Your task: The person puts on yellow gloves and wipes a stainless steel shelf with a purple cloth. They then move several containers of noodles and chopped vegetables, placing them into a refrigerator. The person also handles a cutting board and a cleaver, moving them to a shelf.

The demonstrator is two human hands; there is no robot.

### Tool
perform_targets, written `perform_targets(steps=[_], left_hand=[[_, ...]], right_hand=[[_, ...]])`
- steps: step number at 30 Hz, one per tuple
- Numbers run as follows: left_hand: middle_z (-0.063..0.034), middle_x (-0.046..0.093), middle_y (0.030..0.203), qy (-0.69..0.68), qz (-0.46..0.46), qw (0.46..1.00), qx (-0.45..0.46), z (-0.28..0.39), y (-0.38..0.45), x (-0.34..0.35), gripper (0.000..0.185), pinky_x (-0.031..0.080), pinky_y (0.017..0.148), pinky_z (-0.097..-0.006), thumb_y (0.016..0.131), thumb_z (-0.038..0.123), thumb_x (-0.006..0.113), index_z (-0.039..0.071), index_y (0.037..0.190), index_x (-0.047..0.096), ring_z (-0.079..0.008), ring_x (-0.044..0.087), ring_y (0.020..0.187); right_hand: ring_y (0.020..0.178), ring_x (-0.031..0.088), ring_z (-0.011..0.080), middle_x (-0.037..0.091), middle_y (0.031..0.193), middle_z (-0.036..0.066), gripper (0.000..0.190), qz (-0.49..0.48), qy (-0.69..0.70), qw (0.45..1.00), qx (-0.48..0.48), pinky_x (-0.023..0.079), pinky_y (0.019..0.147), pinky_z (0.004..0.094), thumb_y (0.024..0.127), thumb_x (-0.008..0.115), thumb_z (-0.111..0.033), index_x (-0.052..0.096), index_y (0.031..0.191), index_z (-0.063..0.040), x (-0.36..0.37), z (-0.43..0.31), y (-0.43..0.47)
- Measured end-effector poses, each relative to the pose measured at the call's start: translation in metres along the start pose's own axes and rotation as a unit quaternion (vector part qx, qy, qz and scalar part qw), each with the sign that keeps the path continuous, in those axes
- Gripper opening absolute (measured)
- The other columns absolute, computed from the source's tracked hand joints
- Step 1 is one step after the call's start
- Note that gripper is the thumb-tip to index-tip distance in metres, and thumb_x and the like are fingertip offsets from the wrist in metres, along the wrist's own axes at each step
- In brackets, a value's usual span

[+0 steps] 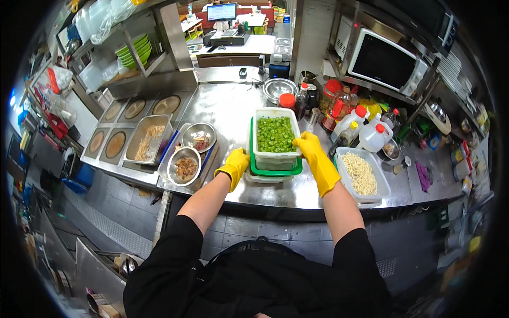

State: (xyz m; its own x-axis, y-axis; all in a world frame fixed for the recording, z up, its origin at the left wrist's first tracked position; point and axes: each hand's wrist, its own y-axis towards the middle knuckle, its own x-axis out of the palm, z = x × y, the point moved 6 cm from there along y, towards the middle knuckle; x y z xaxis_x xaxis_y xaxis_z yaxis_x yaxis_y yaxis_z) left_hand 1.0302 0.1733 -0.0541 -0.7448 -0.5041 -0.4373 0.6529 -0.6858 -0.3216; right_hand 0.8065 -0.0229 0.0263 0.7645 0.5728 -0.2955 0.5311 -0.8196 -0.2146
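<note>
Yellow rubber gloves cover both hands. My left hand [235, 163] is closed at the left side of a green plastic basket [277, 171], by its lower edge. On that basket sits a white plastic container of chopped green peppers [277, 135]. My right hand [312, 149] grips the right rim of the pepper container, near its front corner. Beneath the basket shows the edge of another pale container [270, 179]. Further left, two steel bowls hold meat, the nearer bowl [184, 166] and the farther bowl [199, 137]. A plastic tub of noodles [360, 175] is to the right.
A deep steel pan with crumb-like food [149, 139] stands beside round-lidded wells at the left. Sauce bottles and plastic jugs [372, 137] crowd the back right, below a microwave [383, 59]. Nested steel bowls [280, 90] sit behind the pepper container. A purple cloth [423, 177] lies far right.
</note>
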Motion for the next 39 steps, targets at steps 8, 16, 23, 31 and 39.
perform_targets(steps=[8,16,23,31,39], left_hand=[[-0.0254,0.073,0.104,0.231,0.089,0.961,0.123,0.007,-0.027,-0.005,0.024,0.054,0.09,-0.0529,0.097,0.024,0.06,0.006,0.098,0.075,-0.0458,0.069,0.103],[-0.0285,0.071,0.107,0.073,0.146,0.969,0.187,-0.014,-0.042,-0.009,0.034,0.051,0.093,-0.0544,0.104,0.031,0.054,0.002,0.105,0.072,-0.048,0.066,0.105],[-0.0188,0.07,0.123,-0.022,0.137,0.984,0.113,-0.094,-0.133,-0.009,0.038,0.054,0.095,-0.0403,0.102,0.033,0.064,0.005,0.128,0.068,-0.0329,0.069,0.108],[-0.0078,0.073,0.112,-0.266,-0.059,0.956,-0.107,-0.121,-0.196,0.046,0.039,0.057,0.087,-0.0336,0.103,0.036,0.062,0.004,0.126,0.069,-0.0209,0.07,0.1],[-0.0226,0.071,0.116,-0.417,0.046,0.888,-0.188,-0.043,-0.108,0.117,0.055,0.058,0.084,-0.0472,0.091,0.044,0.074,0.002,0.125,0.066,-0.0395,0.07,0.105]], right_hand=[[0.071,0.072,0.0248,0.074,0.094,0.014,0.027,-0.035,-0.007,0.999,0.036,0.06,0.054,0.0355,0.086,0.072,-0.014,0.07,0.108,0.001,0.003,0.001,-0.03],[0.106,0.073,0.0342,0.076,0.113,0.022,0.059,-0.012,-0.239,0.966,-0.101,0.054,0.092,0.0418,0.093,0.068,-0.048,0.069,0.128,-0.001,0.01,-0.013,-0.023],[0.095,0.069,0.0138,0.074,0.112,0.007,0.049,-0.028,0.001,1.0,-0.012,0.054,0.078,0.0287,0.099,0.074,-0.038,0.067,0.131,-0.002,0.0,0.036,0.016],[0.127,0.063,0.0325,0.064,0.141,0.018,0.068,0.016,0.225,0.973,0.051,0.055,0.103,0.0454,0.107,0.051,-0.057,0.054,0.147,-0.003,-0.021,0.064,0.048],[0.133,0.058,0.0348,0.056,0.15,0.017,0.075,-0.069,0.221,0.964,0.133,0.049,0.11,0.0504,0.104,0.052,-0.062,0.049,0.151,-0.004,-0.016,0.126,0.037]])
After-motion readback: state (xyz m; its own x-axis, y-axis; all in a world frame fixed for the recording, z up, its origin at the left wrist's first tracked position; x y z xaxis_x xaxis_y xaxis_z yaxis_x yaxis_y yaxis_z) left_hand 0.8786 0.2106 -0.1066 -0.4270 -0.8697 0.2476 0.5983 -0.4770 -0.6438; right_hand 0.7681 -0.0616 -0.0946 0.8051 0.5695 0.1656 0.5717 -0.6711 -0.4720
